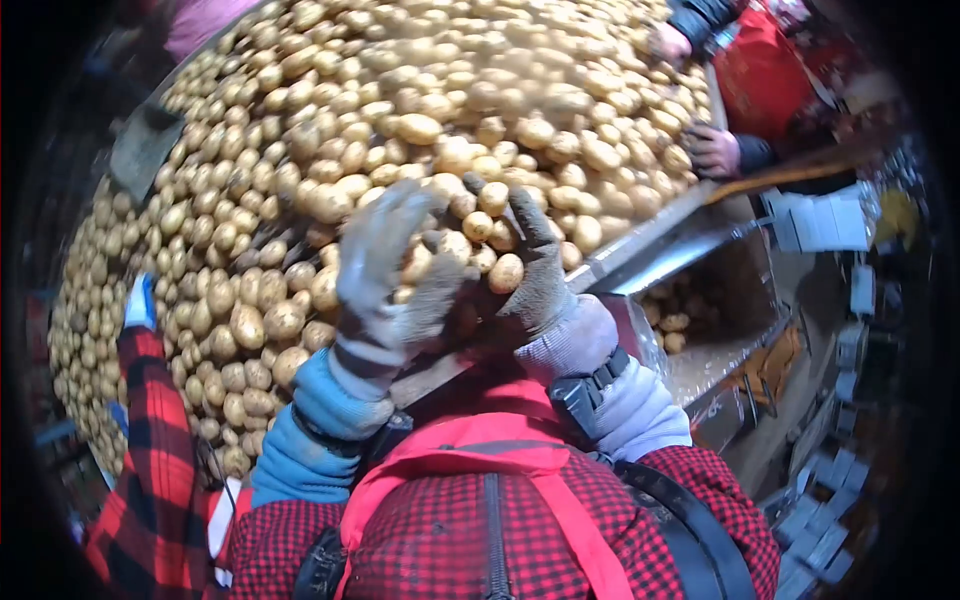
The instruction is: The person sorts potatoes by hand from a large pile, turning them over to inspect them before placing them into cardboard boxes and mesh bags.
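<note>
A broad heap of potatoes (420,128) lies before me. At its near edge, both my hands wear dirty, light grey work gloves. My left hand (395,265) is open and partly blurred, its fingers stretched forward over the potatoes and its thumb apart. Opposite it, my right hand (540,265) is open too, with long fingers reaching along the side of several potatoes. Between the two palms sit a few small potatoes, one of them a round potato (505,272) close against my right palm. Whether any is gripped is hard to see.
A metal rim (650,235) borders the heap on the right; beyond it stands a bin (735,340) with potatoes inside. Across the heap, a co-worker's hands (713,150) rest at the right edge. Another person's plaid sleeve (155,420) reaches in at left. White boxes (820,218) stand far right.
</note>
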A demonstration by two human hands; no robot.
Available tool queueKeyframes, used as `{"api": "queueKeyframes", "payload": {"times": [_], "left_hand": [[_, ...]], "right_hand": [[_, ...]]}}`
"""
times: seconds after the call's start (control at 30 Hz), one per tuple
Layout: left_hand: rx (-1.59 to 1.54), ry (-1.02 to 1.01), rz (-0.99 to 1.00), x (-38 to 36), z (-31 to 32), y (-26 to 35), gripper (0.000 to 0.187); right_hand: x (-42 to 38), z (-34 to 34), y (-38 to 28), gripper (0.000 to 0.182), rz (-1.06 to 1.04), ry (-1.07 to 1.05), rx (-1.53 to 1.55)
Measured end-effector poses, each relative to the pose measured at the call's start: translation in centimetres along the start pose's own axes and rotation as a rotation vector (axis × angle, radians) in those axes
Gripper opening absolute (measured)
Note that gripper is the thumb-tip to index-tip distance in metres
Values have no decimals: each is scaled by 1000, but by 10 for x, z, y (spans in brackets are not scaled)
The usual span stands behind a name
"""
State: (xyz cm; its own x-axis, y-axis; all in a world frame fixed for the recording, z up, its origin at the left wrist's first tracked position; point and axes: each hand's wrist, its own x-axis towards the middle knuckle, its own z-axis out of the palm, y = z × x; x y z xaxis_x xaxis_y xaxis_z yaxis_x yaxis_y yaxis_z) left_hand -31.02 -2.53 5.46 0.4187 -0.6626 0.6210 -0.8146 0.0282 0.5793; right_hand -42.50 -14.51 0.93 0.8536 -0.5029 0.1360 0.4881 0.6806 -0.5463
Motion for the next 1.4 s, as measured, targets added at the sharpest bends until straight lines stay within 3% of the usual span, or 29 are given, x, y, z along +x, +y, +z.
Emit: {"api": "queueKeyframes", "payload": {"times": [0.03, 0.07, 0.13, 0.3, 0.33, 0.47, 0.57, 0.67, 0.8, 0.83, 0.87, 0.93, 1.0, 1.03, 1.17, 1.23, 1.27, 1.33, 1.4], "left_hand": [[31, -26, -37, -6, 0, -3, 49], [57, -52, -64, -16, 0, -5, 49], [106, -106, -84, -26, 2, -10, 48], [117, -231, -168, -36, 21, 1, 51], [100, -307, -146, -36, 24, -3, 51], [106, -416, -11, -23, 68, 21, 52], [155, -531, 88, -15, 114, 46, 52], [236, -647, 168, -17, 152, 40, 53], [376, -741, 217, -27, 193, 32, 68], [503, -769, 220, -32, 196, 30, 72], [521, -760, 252, -36, 198, 23, 74], [456, -753, 252, -35, 199, 22, 75], [502, -777, 248, -36, 198, 21, 76], [501, -781, 255, -35, 198, 20, 77], [527, -783, 263, -36, 196, 17, 80], [539, -778, 257, -37, 196, 16, 81], [542, -780, 255, -38, 196, 16, 83], [554, -773, 213, -39, 197, 17, 84], [579, -776, 210, -41, 196, 19, 84]], "right_hand": [[5, 2, -16, 65, 353, 308, 485], [-2, -4, -23, 65, 377, 197, 681], [-8, -4, -36, 62, 252, 355, 329], [-34, -54, -73, 55, 154, 293, 392], [-44, -60, -86, 48, 108, 171, 443], [-85, -83, -126, 45, -207, 216, 369], [-129, -126, -157, 44, -264, 252, 404], [-175, -136, -191, 42, -380, 421, 503], [-250, -144, -249, 32, -480, 644, 411], [-249, -139, -258, 31, -755, 830, 383], [-284, -169, -258, 28, -679, 838, 321], [-334, -186, -276, 30, -737, 702, 223], [-365, -181, -295, 26, -725, 1050, 199], [-379, -192, -297, 28, -804, 1079, 270], [-419, -233, -299, 27, -989, 1076, 183], [-422, -249, -312, 23, -1078, 979, 254], [-426, -264, -323, 23, -1059, 970, 250], [-424, -305, -353, 21, -959, 713, 278], [-396, -320, -387, 20, -971, 783, 167]]}}
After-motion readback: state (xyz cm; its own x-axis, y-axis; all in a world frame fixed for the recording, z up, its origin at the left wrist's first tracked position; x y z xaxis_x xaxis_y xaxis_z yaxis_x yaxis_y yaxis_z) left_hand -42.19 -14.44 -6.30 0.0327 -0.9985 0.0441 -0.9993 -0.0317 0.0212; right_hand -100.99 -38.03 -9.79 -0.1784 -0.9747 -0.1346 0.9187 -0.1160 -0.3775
